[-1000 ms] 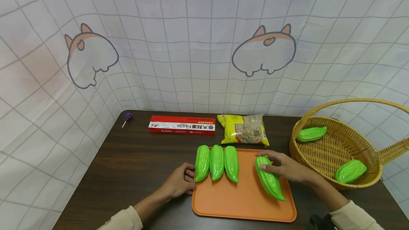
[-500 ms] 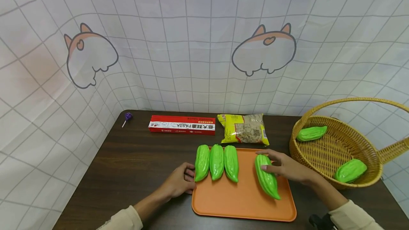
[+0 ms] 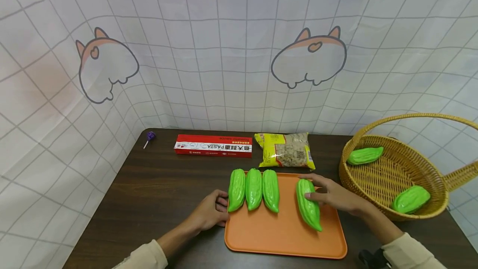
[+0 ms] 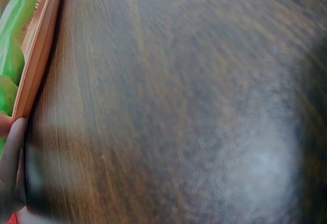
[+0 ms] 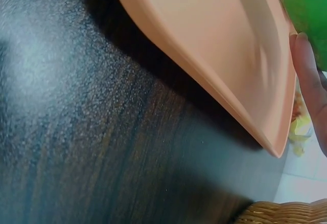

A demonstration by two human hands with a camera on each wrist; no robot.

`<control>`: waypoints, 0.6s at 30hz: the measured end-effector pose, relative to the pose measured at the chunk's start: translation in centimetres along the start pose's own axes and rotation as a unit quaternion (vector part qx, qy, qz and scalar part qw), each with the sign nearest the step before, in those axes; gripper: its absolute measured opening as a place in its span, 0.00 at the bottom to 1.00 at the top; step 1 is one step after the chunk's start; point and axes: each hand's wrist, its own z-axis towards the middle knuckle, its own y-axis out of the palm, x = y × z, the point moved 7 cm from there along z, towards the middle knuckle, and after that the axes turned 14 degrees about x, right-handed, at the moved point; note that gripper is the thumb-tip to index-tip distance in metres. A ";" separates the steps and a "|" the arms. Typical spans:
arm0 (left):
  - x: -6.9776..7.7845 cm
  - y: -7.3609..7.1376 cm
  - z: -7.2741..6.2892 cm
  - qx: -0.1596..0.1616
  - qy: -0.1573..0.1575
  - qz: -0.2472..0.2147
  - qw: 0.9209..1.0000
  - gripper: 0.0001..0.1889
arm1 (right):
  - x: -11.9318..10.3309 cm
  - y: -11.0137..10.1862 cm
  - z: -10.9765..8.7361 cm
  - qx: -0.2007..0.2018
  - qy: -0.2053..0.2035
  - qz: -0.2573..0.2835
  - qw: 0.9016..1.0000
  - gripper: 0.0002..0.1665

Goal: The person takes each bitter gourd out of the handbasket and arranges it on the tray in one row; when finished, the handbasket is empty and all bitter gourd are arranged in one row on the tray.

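Right hand (image 3: pixel 336 197) grasps the fourth glossy green plastic bitter gourd (image 3: pixel 308 204), fingers and thumb curled round its far end; it lies slightly askew on the right half of the flat orange plastic tray (image 3: pixel 284 235), apart from the row, probably being squared to it. Three matching green gourds (image 3: pixel 254 183) lie side by side, touching, at the tray's far left. Left hand (image 3: pixel 209 215), fingers loosely curled, holding nothing, rests against the tray's left rim, likely steadying it. Two more gourds sit in the woven wicker basket (image 3: pixel 377 177) on the right.
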 end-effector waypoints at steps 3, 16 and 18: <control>0.0 0.0 0.0 0.000 0.001 -0.002 1.000 0.35 | 0.1 0.0 0.2 0.007 0.002 -0.002 1.000 0.39; 0.1 -0.1 -0.1 0.004 0.002 -0.001 1.000 0.35 | 0.7 0.1 0.8 0.038 0.017 0.012 0.999 0.41; 0.0 -0.1 -0.1 0.003 0.002 0.000 1.000 0.35 | 0.9 0.1 1.0 0.044 0.027 0.016 0.999 0.42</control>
